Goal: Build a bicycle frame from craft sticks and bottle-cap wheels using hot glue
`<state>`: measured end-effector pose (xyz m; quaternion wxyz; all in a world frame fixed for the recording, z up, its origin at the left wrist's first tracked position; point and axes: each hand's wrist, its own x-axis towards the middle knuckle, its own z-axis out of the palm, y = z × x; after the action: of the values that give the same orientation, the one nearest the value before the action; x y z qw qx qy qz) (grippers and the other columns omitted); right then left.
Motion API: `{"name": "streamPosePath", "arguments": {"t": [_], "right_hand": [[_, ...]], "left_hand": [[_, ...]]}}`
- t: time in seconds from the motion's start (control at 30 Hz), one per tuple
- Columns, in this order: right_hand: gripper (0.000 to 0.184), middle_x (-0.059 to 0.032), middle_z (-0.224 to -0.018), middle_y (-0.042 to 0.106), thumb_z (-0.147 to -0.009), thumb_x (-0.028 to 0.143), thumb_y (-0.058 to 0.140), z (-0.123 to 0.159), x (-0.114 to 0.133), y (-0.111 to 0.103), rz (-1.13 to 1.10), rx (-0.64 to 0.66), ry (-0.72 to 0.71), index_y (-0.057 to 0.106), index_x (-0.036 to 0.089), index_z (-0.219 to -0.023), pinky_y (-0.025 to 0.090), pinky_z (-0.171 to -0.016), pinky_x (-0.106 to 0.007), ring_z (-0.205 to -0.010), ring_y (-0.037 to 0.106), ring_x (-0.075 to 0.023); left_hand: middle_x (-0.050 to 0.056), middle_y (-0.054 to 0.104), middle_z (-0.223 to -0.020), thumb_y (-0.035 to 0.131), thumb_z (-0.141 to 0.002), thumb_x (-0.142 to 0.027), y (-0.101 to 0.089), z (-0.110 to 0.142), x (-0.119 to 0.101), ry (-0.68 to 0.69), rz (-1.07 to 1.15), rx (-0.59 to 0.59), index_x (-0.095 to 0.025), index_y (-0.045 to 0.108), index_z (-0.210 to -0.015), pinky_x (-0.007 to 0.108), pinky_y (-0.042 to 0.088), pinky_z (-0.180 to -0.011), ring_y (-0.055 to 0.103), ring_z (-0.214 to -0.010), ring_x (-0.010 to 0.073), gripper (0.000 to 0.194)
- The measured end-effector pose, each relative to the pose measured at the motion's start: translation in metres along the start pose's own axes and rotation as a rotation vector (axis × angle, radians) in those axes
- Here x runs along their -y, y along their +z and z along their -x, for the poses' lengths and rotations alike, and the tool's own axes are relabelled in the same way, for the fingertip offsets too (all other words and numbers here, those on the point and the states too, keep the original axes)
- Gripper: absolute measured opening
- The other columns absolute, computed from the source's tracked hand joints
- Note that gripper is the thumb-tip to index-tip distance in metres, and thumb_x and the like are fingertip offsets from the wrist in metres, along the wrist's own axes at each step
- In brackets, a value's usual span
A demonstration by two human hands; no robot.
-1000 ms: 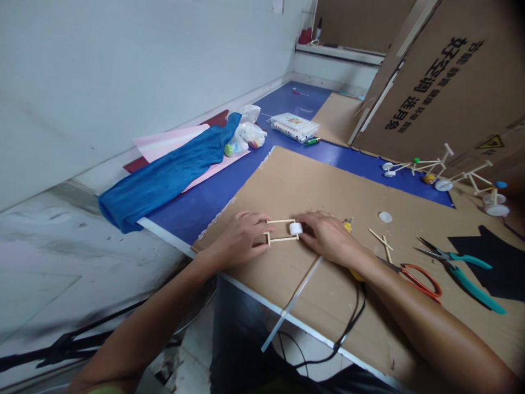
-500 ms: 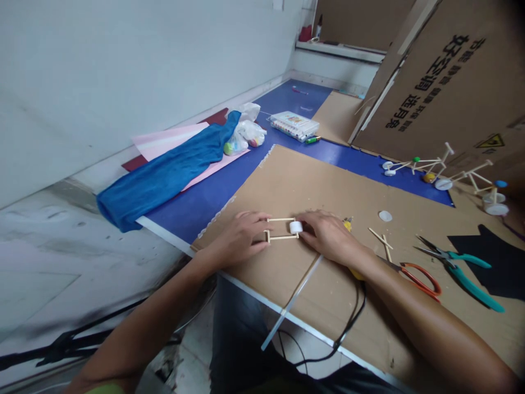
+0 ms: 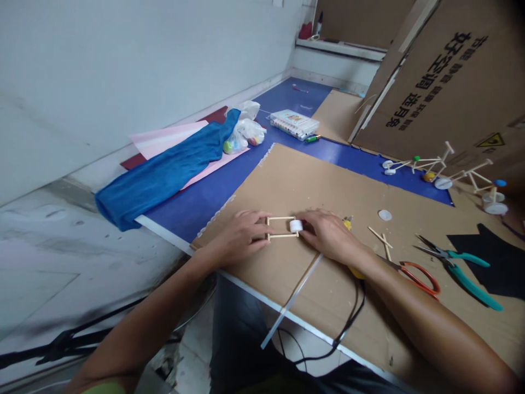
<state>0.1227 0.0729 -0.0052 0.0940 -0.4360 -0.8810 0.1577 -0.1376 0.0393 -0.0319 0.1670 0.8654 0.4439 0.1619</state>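
A small rectangular frame of thin wooden sticks (image 3: 282, 236) lies on the cardboard sheet between my hands. My left hand (image 3: 240, 235) has its fingers closed about the frame's left end. At the opposite end, my right hand (image 3: 326, 232) grips the frame beside a white round cap (image 3: 295, 225); those fingertips are partly hidden. Beneath my right wrist and forearm is a mostly covered yellow tool (image 3: 356, 272) with a black cord, seemingly a glue gun. A long translucent stick (image 3: 293, 298) extends from near it past the table edge.
Right of my hands lie loose sticks (image 3: 385, 241), a white disc (image 3: 384, 215), orange-handled scissors (image 3: 422, 279), teal pliers (image 3: 467, 279) and black sheet (image 3: 463, 246). Stick models with wheels (image 3: 443, 183) stand behind them. Blue cloth (image 3: 164, 169), plastic bags (image 3: 246, 131) and a marker case (image 3: 293, 125) sit farther back.
My left fingers have shifted slightly at the frame's left end, and that end's crosspiece now sits straighter. My right hand stays almost still.
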Motion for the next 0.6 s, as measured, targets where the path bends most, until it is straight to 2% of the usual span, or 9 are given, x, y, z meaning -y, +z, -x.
{"name": "streamPosePath", "arguments": {"t": [0.37, 0.6], "right_hand": [[0.025, -0.0098, -0.107, 0.076, -0.091, 0.015, 0.059, -0.0002, 0.0005, -0.0004, -0.007, 0.001, -0.002, 0.071, 0.020, -0.113, 0.046, -0.089, -0.037, -0.103, 0.066, -0.0266], [0.026, -0.0086, -0.107, 0.076, -0.090, 0.015, 0.060, 0.0001, -0.0001, 0.0002, 0.002, 0.004, 0.005, 0.071, 0.021, -0.113, 0.046, -0.088, -0.036, -0.101, 0.067, -0.0259]], "left_hand": [[0.011, 0.060, -0.139, 0.061, -0.092, -0.022, -0.0009, -0.0006, -0.0008, -0.004, -0.008, 0.025, -0.025, 0.074, -0.109, 0.052, 0.042, -0.110, 0.055, -0.130, 0.0287, 0.022], [0.011, 0.060, -0.141, 0.063, -0.090, -0.023, 0.0018, 0.0007, 0.0006, -0.015, -0.023, -0.014, -0.023, 0.067, -0.119, 0.050, 0.042, -0.112, 0.055, -0.132, 0.0277, 0.029]]}}
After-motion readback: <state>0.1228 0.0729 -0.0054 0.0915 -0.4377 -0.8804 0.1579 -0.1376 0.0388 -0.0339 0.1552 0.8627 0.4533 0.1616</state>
